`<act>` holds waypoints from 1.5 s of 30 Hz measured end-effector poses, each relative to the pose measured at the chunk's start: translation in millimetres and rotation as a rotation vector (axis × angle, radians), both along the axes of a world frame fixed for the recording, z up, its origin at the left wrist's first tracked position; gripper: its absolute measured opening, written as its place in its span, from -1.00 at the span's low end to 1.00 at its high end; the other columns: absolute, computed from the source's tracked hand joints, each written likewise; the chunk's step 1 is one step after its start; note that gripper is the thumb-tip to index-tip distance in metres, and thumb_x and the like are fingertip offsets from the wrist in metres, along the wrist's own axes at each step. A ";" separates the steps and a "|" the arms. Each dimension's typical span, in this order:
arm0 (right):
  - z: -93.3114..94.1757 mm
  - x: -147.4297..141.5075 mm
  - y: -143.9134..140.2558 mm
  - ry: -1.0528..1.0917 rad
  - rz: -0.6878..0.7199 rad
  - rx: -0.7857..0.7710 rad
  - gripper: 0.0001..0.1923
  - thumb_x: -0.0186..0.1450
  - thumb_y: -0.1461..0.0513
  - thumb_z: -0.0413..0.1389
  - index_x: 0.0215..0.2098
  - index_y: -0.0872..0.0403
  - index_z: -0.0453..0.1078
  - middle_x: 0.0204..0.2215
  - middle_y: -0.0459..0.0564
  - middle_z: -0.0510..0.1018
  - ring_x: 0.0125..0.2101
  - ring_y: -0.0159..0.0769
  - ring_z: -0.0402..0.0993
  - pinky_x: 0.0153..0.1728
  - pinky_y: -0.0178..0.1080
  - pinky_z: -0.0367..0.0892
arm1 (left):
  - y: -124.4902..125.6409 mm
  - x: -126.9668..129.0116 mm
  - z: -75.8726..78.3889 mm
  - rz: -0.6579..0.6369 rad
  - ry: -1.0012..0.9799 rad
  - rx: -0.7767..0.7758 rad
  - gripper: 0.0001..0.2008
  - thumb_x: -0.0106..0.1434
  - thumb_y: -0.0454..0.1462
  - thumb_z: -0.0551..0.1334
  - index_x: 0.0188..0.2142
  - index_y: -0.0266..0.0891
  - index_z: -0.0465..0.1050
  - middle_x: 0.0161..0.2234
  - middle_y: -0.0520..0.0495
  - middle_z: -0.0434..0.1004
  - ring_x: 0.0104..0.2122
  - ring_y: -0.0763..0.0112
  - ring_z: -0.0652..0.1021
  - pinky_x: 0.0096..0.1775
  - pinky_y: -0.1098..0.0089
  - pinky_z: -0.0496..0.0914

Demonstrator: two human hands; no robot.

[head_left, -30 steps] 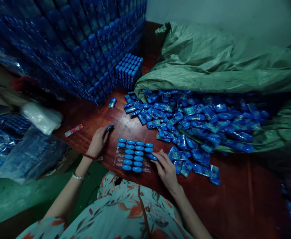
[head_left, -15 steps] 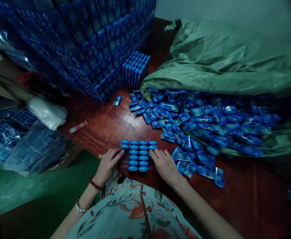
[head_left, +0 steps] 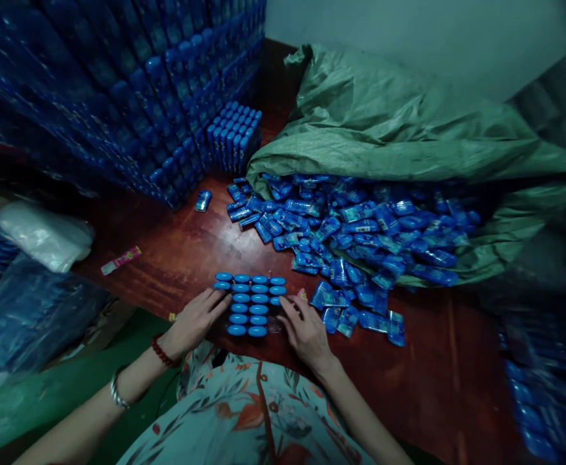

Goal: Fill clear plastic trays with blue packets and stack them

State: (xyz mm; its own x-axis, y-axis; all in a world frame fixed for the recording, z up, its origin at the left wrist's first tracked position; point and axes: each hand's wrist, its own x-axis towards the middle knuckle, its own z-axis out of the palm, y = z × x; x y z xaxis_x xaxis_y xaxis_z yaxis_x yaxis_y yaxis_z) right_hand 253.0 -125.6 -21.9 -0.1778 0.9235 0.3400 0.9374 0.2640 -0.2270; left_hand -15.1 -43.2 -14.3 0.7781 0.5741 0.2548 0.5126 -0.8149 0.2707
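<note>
Small blue packs with rounded ends stand side by side in a block (head_left: 250,298) at the table's front edge. The far rows are wider than the near ones. My left hand (head_left: 200,318) is at the block's left side, its fingertips pressed together there; they cover whatever is between them. On the right side, my right hand (head_left: 308,330) has its fingertips on a blue pack (head_left: 275,301) in the third row from the back, thumb bent below. Clear plastic (head_left: 275,324) glints beside the near rows.
Loose blue packs (head_left: 312,226) spill from a green woven sack (head_left: 384,123) across the table (head_left: 176,258). A tall stack of packs (head_left: 118,97) rises behind left, a smaller block (head_left: 234,132) beside it. A single pack (head_left: 202,200) and a pink wrapper (head_left: 121,260) lie left.
The view has swung to the right, so everything appears further left. My right hand's fingers have spread a little, and the pack at their tips shows more clearly. My left hand stays at the block.
</note>
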 end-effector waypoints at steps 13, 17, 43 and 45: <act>-9.0 95.0 1.8 -0.280 -0.249 -0.255 -0.61 0.30 0.31 -0.11 0.09 0.07 0.23 -0.30 0.08 0.48 -0.32 -0.14 0.40 -0.40 -0.16 0.31 | 174.1 15.4 -6.3 0.713 -0.164 0.002 -0.45 0.20 -0.14 0.18 0.14 -0.32 0.17 0.09 -0.36 0.18 0.05 0.01 0.30 0.02 0.05 0.26; 8.0 80.9 -2.4 -0.025 -0.345 -0.210 -0.65 0.34 0.15 -0.10 0.03 0.15 0.22 -0.26 0.14 0.50 -0.31 -0.13 0.47 -0.36 -0.16 0.36 | 212.0 30.7 -15.4 0.743 0.144 -0.099 -0.53 0.26 -0.24 0.08 0.14 -0.37 0.18 0.02 -0.41 0.28 0.00 -0.04 0.32 -0.04 0.06 0.26; 36.8 -23.8 10.0 -0.264 0.146 -0.238 -0.69 0.23 0.47 -0.05 -0.16 0.09 0.38 -0.31 0.03 0.44 -0.26 -0.22 0.37 -0.18 -0.19 0.31 | 91.3 -22.2 4.2 0.197 0.338 -0.456 -0.52 0.31 -0.23 0.00 0.22 -0.04 0.07 -0.08 -0.15 0.43 -0.22 0.28 0.52 -0.24 0.41 0.35; 34.3 -20.7 12.1 -0.248 0.155 -0.219 -0.67 0.25 0.47 -0.07 -0.11 0.10 0.36 -0.26 0.04 0.45 -0.23 -0.23 0.38 -0.17 -0.20 0.31 | 79.8 -34.3 4.3 0.199 0.294 -0.488 -0.55 0.29 -0.21 0.03 0.17 -0.13 0.14 -0.08 -0.18 0.44 -0.20 0.25 0.52 -0.22 0.39 0.36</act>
